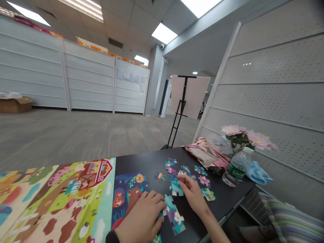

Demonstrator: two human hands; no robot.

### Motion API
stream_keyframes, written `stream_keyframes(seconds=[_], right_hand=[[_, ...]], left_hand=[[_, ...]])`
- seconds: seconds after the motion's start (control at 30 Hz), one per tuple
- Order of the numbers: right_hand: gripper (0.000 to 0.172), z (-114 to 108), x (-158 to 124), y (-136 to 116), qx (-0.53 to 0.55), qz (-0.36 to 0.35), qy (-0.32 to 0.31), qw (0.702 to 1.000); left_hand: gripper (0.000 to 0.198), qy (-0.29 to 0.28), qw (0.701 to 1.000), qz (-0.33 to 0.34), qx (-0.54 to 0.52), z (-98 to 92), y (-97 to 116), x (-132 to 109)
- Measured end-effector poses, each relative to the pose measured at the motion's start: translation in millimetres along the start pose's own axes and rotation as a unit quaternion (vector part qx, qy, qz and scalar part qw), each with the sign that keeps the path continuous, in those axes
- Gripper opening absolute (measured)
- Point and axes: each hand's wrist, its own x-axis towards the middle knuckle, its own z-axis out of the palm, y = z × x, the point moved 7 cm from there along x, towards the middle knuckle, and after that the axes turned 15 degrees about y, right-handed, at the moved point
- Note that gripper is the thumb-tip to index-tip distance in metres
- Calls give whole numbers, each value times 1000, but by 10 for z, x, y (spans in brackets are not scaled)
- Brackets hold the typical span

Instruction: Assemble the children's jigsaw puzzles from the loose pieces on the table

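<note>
A wide office-like room opens out ahead, with a grey carpet [76, 138] running back to a row of white panel partitions [88, 79]. A cardboard box [15, 105] sits on the floor against them. To the right stands a tall perforated panel wall [273, 81], and a black easel [182, 108] holds a pale board [194, 96] beyond the far end of the black desk [144, 162].

The left part of the desk is covered by a bright farm-scene print [55, 199] showing a red barn and animals. Beside it lies a dark blue illustrated sheet [129, 192]. At the far end are crumpled patterned fabric [205, 155], pink flowers [243, 133], a plastic water bottle [236, 167] and a blue cloth [257, 172]. A striped cushion [291, 216] shows below the desk's right corner.

The jigsaw pieces [186, 172] lie scattered mid-desk, and a teal and purple cluster of pieces [174, 217] sits between the hands. The left hand [143, 212], with a black watch strap [111, 237] at the wrist, lies over that cluster's edge, its grip curved and loosely closed. The right hand [192, 194] reaches a teal piece [176, 187], its fingers [183, 179] together on top. Whether that grip truly pinches the piece is hard to tell from this angle.
</note>
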Motion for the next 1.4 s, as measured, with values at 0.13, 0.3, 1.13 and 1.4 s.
stream_keyframes(seconds=[0.13, 0.3, 1.13, 1.4], right_hand=[[27, -237, -174, 133, -37, 18, -19, 999], [26, -230, -254, 133, -74, 10, -28, 997], [8, -39, -264, -137, -159, -83, -67, 981], [9, -70, -276, -188, -131, -59, -35, 989]], left_hand=[[16, 3, 1000, 0, 3, 11, -15, -4], [17, 13, 1000, -8, -5, 24, -41, -5], [24, 9, 1000, -6, -8, 46, -35, -6], [26, 2, 1000, -4, -8, 59, -22, -19]])
